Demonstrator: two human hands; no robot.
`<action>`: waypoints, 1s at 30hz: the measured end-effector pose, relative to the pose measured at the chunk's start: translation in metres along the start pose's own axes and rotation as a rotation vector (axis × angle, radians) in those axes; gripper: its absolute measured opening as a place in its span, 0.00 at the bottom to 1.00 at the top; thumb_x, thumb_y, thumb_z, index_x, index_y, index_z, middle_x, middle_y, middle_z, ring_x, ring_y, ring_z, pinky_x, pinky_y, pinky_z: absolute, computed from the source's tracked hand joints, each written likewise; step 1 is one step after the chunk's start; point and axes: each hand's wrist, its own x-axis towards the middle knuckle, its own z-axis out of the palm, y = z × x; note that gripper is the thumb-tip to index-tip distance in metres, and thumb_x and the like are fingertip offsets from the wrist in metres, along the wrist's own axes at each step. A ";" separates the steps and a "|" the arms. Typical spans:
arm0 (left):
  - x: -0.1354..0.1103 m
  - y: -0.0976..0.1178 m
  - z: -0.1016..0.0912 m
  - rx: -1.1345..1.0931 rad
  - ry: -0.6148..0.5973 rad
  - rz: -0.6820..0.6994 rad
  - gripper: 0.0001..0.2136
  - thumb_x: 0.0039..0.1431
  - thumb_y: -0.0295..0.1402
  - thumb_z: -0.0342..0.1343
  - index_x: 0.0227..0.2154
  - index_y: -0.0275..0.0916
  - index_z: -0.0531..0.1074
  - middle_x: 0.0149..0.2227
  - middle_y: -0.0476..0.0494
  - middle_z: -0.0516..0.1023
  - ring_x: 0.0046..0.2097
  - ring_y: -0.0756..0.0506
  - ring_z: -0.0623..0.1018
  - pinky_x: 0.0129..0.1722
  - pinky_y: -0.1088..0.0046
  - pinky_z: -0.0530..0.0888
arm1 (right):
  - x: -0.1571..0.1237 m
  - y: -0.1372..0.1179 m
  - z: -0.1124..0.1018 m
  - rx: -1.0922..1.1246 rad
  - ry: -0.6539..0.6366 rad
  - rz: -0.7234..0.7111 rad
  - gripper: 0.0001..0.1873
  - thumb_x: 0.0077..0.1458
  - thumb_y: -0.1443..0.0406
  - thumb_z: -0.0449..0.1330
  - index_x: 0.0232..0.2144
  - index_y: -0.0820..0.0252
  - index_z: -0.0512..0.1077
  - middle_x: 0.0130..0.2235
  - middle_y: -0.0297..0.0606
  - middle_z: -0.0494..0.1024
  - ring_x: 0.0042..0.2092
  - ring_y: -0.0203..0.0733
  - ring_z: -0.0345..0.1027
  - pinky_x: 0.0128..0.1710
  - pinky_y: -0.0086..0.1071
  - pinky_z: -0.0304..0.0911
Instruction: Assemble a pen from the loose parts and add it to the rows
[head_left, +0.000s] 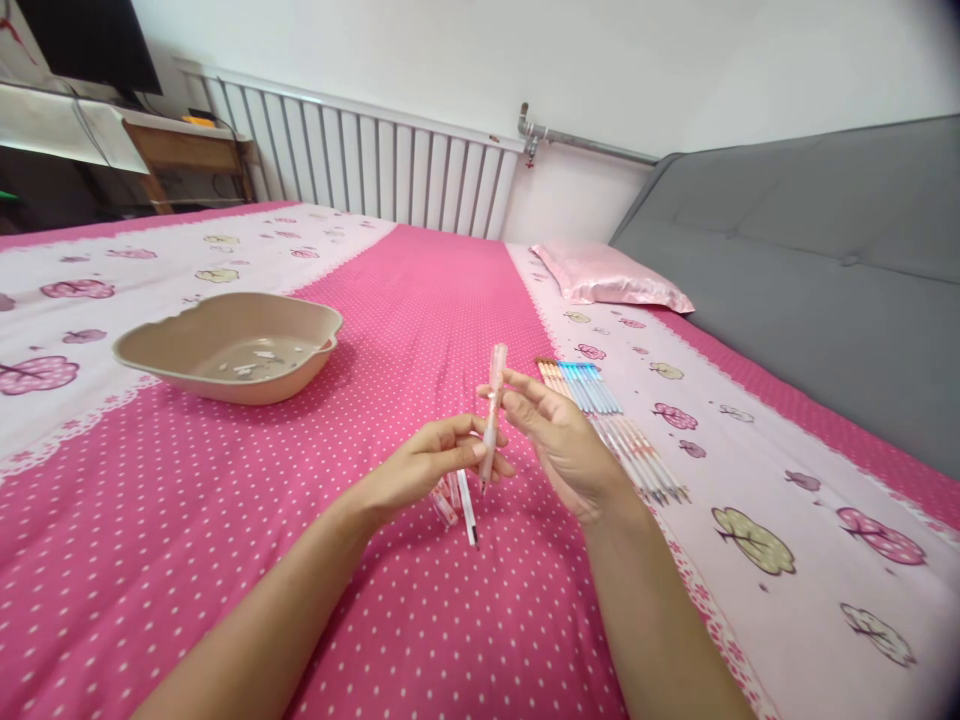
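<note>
So both hands are on one pink pen, held nearly upright right between them, tip pointing down at the bed. The left hand has thumb and fingertips pinched on the lower part of the barrel, and the right hand pinches it higher up with its fingertips, the rest of those fingers loosely curled, and the pen's top end pokes up above them. Just under the left hand there's a thin white pen and a couple of small clear pieces; honestly can't tell if they're tucked into that hand or just lying on the sheet. Right beside the right hand, on its outer side, a row of pens is laid out side by side on the bed. Well off past the left hand sits a beige basin with a few scraps in it. Beyond the right hand, far up the bed, is a pink pillow.
</note>
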 end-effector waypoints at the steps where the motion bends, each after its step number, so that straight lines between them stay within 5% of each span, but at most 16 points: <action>1: 0.000 0.000 0.000 0.004 -0.001 -0.003 0.06 0.59 0.31 0.51 0.37 0.35 0.67 0.34 0.41 0.77 0.38 0.47 0.76 0.42 0.68 0.68 | 0.000 -0.001 0.000 0.009 -0.016 0.011 0.18 0.50 0.59 0.61 0.45 0.53 0.68 0.45 0.38 0.74 0.50 0.42 0.64 0.50 0.39 0.60; 9: 0.000 0.001 -0.002 0.056 -0.015 -0.017 0.07 0.59 0.32 0.50 0.37 0.34 0.68 0.36 0.40 0.77 0.40 0.46 0.75 0.43 0.67 0.67 | -0.001 -0.001 -0.001 0.048 -0.087 0.040 0.20 0.50 0.64 0.62 0.46 0.55 0.66 0.40 0.37 0.77 0.42 0.40 0.70 0.47 0.39 0.63; 23: -0.001 0.003 0.002 0.015 0.004 -0.048 0.07 0.58 0.31 0.53 0.39 0.35 0.68 0.37 0.41 0.76 0.42 0.46 0.76 0.44 0.68 0.68 | 0.001 0.002 -0.001 0.016 0.017 0.039 0.24 0.40 0.64 0.69 0.42 0.55 0.69 0.33 0.32 0.71 0.34 0.36 0.67 0.40 0.35 0.65; 30: -0.001 0.004 0.003 0.017 0.027 -0.047 0.09 0.56 0.31 0.55 0.39 0.34 0.67 0.35 0.43 0.74 0.39 0.47 0.76 0.40 0.71 0.69 | -0.001 0.001 0.002 -0.019 0.014 0.001 0.21 0.41 0.63 0.68 0.40 0.56 0.70 0.34 0.33 0.70 0.40 0.37 0.65 0.44 0.34 0.62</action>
